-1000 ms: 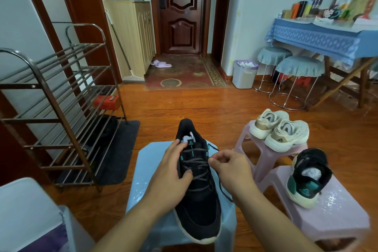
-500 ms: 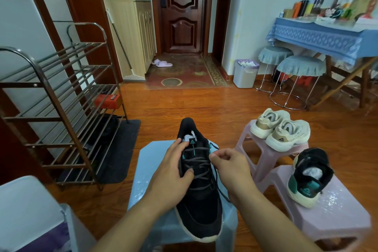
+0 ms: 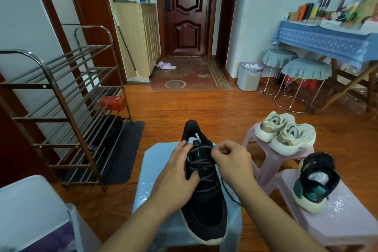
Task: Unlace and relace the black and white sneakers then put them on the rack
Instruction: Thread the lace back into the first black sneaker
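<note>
Head view: left hand (image 3: 176, 178) steadies the black sneaker (image 3: 204, 196) — right hand (image 3: 233, 161) pinches the lace (image 3: 229, 191) near the top eyelets; lacing under way — next, draw it through.

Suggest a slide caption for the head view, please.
Left hand steadies black sneaker on blue stool; right hand pinches its lace.
</note>
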Action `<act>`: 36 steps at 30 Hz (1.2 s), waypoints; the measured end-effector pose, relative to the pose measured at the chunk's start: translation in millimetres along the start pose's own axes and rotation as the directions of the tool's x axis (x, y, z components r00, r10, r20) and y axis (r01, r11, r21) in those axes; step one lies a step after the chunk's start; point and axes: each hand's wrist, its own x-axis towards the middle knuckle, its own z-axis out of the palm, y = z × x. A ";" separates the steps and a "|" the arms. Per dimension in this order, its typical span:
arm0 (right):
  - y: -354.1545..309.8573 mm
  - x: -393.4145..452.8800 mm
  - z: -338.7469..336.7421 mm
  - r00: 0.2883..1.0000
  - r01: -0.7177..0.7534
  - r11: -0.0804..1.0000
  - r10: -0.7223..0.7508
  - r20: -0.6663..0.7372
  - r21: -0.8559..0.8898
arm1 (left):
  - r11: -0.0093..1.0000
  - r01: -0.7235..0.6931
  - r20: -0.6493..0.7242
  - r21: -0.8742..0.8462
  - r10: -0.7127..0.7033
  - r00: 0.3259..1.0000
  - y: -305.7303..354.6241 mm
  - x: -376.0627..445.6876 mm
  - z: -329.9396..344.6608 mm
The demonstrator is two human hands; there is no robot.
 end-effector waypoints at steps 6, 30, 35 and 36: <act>-36.3 15.7 -46.2 0.973 0.130 0.894 -0.032 -0.229 0.428 | 0.999 0.003 0.005 -0.039 -0.003 1.000 3.9 -2.3 -1.6; -4.0 36.8 -41.7 0.907 0.210 0.859 0.007 0.421 -0.467 | 0.999 -0.021 0.072 -0.038 0.024 0.997 -6.4 0.8 -9.1; -32.1 33.7 -74.4 0.941 -0.215 0.695 -0.041 0.337 0.686 | 0.999 -0.008 0.078 -0.045 0.012 0.997 -4.6 0.0 -8.5; -37.1 34.7 -81.4 0.952 -0.214 0.552 -0.065 0.298 0.806 | 0.999 -0.004 0.075 -0.048 0.008 0.997 -3.8 -0.1 -7.8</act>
